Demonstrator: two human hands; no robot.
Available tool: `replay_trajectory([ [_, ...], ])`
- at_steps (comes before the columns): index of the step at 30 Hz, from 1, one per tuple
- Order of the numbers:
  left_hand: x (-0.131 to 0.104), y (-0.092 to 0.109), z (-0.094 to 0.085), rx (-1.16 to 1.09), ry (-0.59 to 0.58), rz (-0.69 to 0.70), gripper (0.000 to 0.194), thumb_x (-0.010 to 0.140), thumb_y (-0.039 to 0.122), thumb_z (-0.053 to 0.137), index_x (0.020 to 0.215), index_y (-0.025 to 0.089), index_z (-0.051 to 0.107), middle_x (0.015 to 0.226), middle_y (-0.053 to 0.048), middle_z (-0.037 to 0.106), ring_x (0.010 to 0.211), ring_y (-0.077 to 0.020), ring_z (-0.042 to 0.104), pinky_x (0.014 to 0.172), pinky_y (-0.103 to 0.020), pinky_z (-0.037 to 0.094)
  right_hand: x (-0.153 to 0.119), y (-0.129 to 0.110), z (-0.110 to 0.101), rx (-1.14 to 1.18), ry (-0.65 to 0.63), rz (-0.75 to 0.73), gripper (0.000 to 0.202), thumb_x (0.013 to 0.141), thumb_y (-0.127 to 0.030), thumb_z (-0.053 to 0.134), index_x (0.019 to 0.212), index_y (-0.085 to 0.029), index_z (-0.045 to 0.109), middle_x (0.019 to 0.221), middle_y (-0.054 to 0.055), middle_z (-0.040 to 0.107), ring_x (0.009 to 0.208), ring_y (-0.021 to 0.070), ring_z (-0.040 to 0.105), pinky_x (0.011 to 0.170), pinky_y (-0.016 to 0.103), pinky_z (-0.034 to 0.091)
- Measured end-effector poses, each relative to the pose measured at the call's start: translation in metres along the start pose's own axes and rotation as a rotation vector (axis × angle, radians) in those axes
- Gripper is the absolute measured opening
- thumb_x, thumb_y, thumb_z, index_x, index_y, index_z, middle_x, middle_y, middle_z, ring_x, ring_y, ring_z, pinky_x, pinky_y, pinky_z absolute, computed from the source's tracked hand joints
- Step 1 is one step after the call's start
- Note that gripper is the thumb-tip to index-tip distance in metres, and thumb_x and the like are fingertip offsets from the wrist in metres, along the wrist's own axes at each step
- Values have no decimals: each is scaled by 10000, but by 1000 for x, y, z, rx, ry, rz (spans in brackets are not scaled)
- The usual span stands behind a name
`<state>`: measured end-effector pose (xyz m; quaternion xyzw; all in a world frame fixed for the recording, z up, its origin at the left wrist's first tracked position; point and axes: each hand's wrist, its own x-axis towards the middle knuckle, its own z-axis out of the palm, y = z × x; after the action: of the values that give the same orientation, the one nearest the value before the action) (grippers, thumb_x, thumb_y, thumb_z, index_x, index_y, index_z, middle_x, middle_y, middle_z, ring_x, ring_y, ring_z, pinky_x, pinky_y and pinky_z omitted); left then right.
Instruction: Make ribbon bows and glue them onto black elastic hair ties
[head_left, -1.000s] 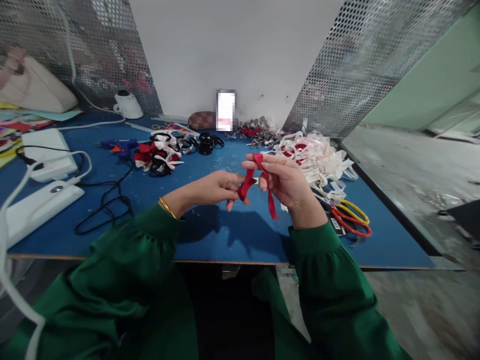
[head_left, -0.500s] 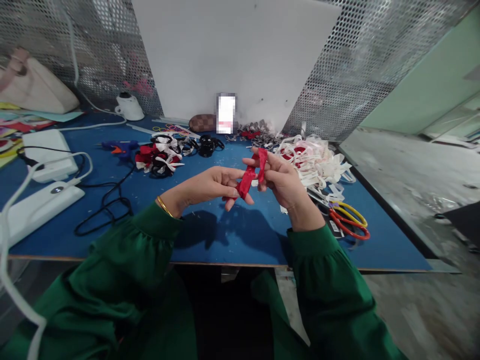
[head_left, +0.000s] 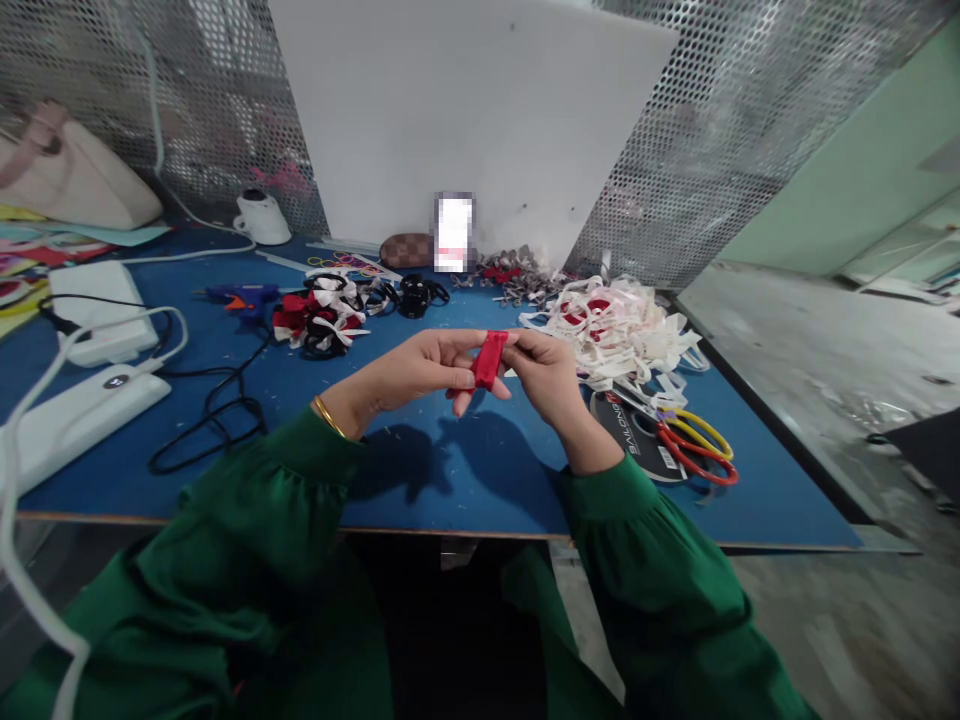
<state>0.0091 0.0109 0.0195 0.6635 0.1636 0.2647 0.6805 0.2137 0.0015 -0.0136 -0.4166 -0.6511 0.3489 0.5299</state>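
A shiny red ribbon (head_left: 490,362) is wrapped round the fingers of my left hand (head_left: 429,366), whose thumb presses on its lower end. From the other side my right hand (head_left: 541,372) meets it, thumb and forefinger closed at the ribbon's upper right edge. Both hands are held above the blue table, near its middle. The ribbon's back side and the tips of some right-hand fingers are hidden.
Ribbon scraps (head_left: 622,325) heap at the right, with scissors (head_left: 697,445) in front. Finished-looking red, white and black bows (head_left: 319,315) lie left, near a blue glue gun (head_left: 244,295). White power strips (head_left: 82,420) and cables cover the left side. A phone (head_left: 454,232) stands behind.
My right hand has moved down and left, closer to my left hand. The ribbon end it held up has folded over onto the left fingers.
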Motion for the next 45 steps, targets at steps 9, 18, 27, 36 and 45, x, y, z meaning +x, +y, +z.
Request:
replay_trajectory([
  [9, 5, -7, -8, 14, 271, 170, 612, 856, 165, 703, 1446, 240, 558, 881, -52, 754, 538, -83, 600, 530, -214, 453, -5, -9, 9, 27, -34, 20, 233, 855, -407, 685, 784, -187, 713, 643, -6, 656, 549, 120, 574, 570, 270, 433],
  [18, 10, -5, -10, 43, 426, 225, 644, 843, 171, 686, 1464, 222, 524, 1030, -94, 771, 548, -77, 585, 563, -228, 483, -9, -6, 22, 140, -42, 124, 195, 838, -379, 679, 810, -209, 587, 672, -19, 689, 508, 110, 594, 550, 260, 481],
  [27, 13, -10, -13, 226, 427, 213, 665, 843, 164, 642, 1488, 199, 486, 968, -73, 765, 537, -80, 583, 564, -232, 504, -16, -21, 23, 143, -61, 57, 179, 854, -373, 671, 867, -195, 683, 692, -4, 697, 497, 100, 547, 498, 253, 455],
  [36, 12, -19, -7, 406, 308, 167, 607, 874, 122, 574, 1475, 168, 501, 716, 27, 649, 546, -96, 613, 604, -237, 507, -12, -22, 15, 170, 17, 76, 242, 822, -403, 712, 925, -187, 743, 621, -20, 666, 433, 81, 460, 425, 245, 380],
  [45, 12, -28, -5, 409, 293, 166, 564, 877, 154, 581, 1439, 151, 535, 749, -2, 692, 543, -106, 618, 604, -253, 527, -16, -24, 13, -142, -34, -77, 250, 914, -339, 576, 1027, -201, 751, 723, 16, 708, 625, 154, 613, 624, 299, 483],
])
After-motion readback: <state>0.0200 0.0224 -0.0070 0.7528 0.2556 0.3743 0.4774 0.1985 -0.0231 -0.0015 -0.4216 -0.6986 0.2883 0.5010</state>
